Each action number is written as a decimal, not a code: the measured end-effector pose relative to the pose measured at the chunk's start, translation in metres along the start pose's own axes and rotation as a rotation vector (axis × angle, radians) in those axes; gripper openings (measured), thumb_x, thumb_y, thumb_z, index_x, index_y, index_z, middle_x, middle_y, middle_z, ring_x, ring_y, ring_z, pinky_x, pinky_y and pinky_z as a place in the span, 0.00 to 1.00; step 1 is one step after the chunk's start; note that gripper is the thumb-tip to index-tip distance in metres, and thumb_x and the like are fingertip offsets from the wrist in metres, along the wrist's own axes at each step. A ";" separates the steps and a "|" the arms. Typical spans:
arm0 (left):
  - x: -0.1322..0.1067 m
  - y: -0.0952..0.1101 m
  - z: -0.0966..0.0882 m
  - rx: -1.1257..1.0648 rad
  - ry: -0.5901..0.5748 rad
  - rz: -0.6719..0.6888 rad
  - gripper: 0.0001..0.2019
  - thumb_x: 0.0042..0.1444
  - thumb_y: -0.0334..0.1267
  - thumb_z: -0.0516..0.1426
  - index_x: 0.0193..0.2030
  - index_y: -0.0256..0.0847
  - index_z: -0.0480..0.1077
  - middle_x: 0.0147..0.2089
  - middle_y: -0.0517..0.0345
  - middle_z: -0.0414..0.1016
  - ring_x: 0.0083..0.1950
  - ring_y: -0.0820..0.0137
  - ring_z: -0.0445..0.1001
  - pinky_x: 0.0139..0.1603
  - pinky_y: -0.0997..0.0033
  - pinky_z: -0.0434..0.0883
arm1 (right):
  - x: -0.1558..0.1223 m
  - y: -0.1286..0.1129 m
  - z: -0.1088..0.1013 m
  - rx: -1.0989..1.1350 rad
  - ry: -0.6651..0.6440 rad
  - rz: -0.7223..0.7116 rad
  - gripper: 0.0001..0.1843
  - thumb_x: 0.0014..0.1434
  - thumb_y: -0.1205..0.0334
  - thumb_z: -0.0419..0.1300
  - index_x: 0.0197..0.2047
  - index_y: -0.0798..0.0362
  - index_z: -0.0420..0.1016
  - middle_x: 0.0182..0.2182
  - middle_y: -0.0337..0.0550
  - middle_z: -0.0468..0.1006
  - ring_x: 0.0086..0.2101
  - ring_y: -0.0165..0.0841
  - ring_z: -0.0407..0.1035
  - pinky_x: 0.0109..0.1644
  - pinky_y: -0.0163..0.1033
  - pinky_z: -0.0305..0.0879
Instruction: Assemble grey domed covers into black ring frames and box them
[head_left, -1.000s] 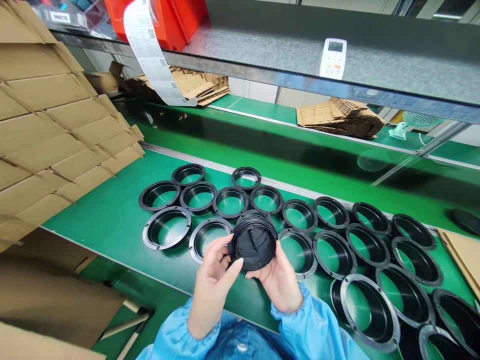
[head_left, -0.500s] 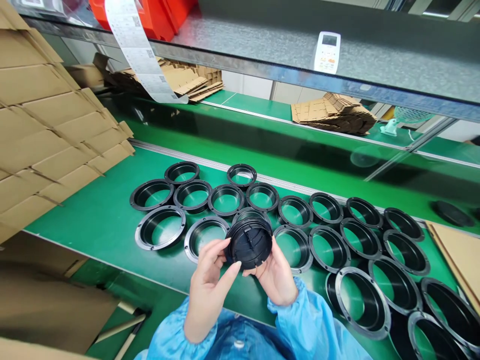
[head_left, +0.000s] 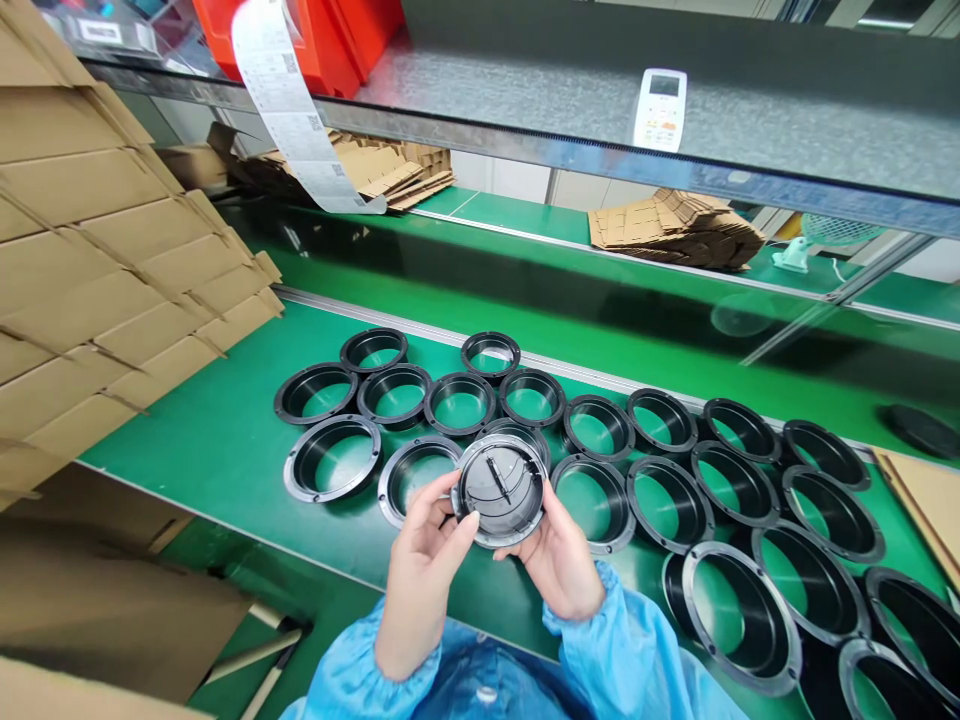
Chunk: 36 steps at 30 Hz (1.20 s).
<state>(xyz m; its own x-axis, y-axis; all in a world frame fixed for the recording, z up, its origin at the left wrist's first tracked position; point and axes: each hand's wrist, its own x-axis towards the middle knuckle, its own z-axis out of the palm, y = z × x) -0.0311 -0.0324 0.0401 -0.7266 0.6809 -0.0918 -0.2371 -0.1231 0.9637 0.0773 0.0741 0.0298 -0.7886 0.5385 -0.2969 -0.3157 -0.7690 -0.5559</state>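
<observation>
Both hands hold one round black plastic part (head_left: 501, 489) with a flanged rim and a slatted centre, its flat face turned up toward me. My left hand (head_left: 425, 560) grips its left and lower edge with thumb and fingers. My right hand (head_left: 559, 556) supports its right edge from below. Light blue sleeves (head_left: 630, 655) cover both wrists. Just beyond the held part, several black flanged rings (head_left: 334, 457) lie in rows on the green work surface (head_left: 217, 440).
Stacked flat cardboard (head_left: 97, 290) leans at the left. A metal shelf (head_left: 675, 110) overhead carries a white remote (head_left: 660, 108) and red bins (head_left: 330, 35), with a paper label strip (head_left: 289, 110) hanging down. More cardboard piles (head_left: 675, 230) lie on the far belt.
The held part has been tipped in my hands, so its open flanged face now points up at me instead of its ribbed back. Both hands stay on it.
</observation>
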 end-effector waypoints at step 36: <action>-0.004 -0.003 -0.002 0.123 -0.011 0.247 0.16 0.62 0.41 0.67 0.56 0.54 0.75 0.55 0.57 0.67 0.54 0.73 0.74 0.57 0.83 0.74 | 0.004 0.007 -0.004 0.095 0.169 -0.023 0.29 0.57 0.40 0.72 0.55 0.47 0.83 0.57 0.42 0.81 0.61 0.43 0.71 0.68 0.53 0.67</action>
<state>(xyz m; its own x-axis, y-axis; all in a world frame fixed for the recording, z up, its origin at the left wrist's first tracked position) -0.0284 -0.0364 0.0370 -0.7454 0.6492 0.1516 0.0267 -0.1982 0.9798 0.0740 0.0722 0.0211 -0.6833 0.6003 -0.4156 -0.3876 -0.7806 -0.4903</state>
